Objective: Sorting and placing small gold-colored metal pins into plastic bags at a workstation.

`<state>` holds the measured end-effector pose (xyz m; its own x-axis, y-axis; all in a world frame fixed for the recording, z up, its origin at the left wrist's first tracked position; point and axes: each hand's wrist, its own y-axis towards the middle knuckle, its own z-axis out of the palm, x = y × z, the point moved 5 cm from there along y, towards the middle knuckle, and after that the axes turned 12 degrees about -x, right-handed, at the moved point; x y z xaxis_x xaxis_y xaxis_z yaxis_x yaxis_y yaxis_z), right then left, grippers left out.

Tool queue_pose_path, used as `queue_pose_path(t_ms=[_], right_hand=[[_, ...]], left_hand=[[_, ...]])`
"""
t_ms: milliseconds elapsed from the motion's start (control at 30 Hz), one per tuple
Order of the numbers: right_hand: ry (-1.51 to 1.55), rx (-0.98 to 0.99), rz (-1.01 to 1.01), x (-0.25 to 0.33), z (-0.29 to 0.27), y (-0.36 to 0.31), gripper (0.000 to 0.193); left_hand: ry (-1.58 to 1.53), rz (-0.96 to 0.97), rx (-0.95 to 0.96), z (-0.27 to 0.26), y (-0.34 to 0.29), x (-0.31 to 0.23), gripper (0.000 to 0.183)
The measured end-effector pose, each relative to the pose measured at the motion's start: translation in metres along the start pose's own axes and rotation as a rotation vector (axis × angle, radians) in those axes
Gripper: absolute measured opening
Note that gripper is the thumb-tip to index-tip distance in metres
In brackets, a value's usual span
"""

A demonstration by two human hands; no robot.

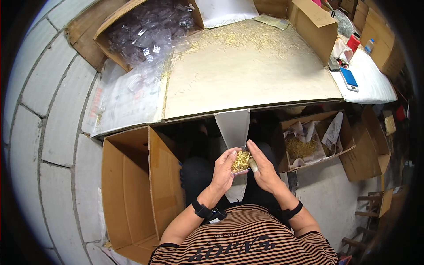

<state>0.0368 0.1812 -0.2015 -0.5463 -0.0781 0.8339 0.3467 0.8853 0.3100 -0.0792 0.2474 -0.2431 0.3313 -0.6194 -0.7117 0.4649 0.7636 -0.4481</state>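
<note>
Between my two hands, below the table's front edge, is a small clear plastic box (241, 161) filled with thin gold-coloured metal pieces, too small to tell their kind. My left hand (223, 171) is closed round its left side, thumb near the rim. On the other side my right hand (267, 175) presses against the box with its fingers fairly straight; a pale wrap covers one finger. Just beyond my hands, a pale chute (233, 125) slopes down from the table edge. Loose gold-coloured pieces (238, 37) lie scattered over the far part of the table (247, 84).
At the far left a cardboard box (100, 39) holds many clear plastic boxes. A blue-topped scale (349, 78) and a bottle (369, 46) stand at the right. An open carton (128, 194) is left of my legs; another carton (319, 163), with gold-coloured pieces, is at right.
</note>
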Motion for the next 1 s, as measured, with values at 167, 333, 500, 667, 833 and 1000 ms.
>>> queue_pose_path(t_ms=[167,333,500,667,833,1000], right_hand=[[0.293,-0.103,0.252,-0.012,-0.004,0.002,0.044],[0.530,-0.137,0.530,-0.037,-0.001,0.009,0.016],[-0.014,-0.226,0.260,-0.014,-0.004,0.012,0.012],[-0.196,-0.225,0.139,-0.002,-0.004,0.023,0.010],[0.389,-0.097,0.312,0.015,0.013,0.038,0.027],[0.329,-0.035,0.249,0.039,0.028,0.043,0.032]], left_hand=[[0.003,-0.010,-0.042,-0.005,-0.001,-0.009,0.027],[-0.017,-0.037,-0.008,0.001,-0.002,-0.007,0.027],[0.012,-0.026,-0.003,0.002,-0.002,-0.005,0.028],[0.003,-0.022,-0.002,0.007,0.001,-0.019,0.033],[-0.068,-0.012,0.020,-0.014,-0.002,-0.063,0.042],[-0.070,0.165,-0.052,-0.052,-0.020,-0.147,0.041]])
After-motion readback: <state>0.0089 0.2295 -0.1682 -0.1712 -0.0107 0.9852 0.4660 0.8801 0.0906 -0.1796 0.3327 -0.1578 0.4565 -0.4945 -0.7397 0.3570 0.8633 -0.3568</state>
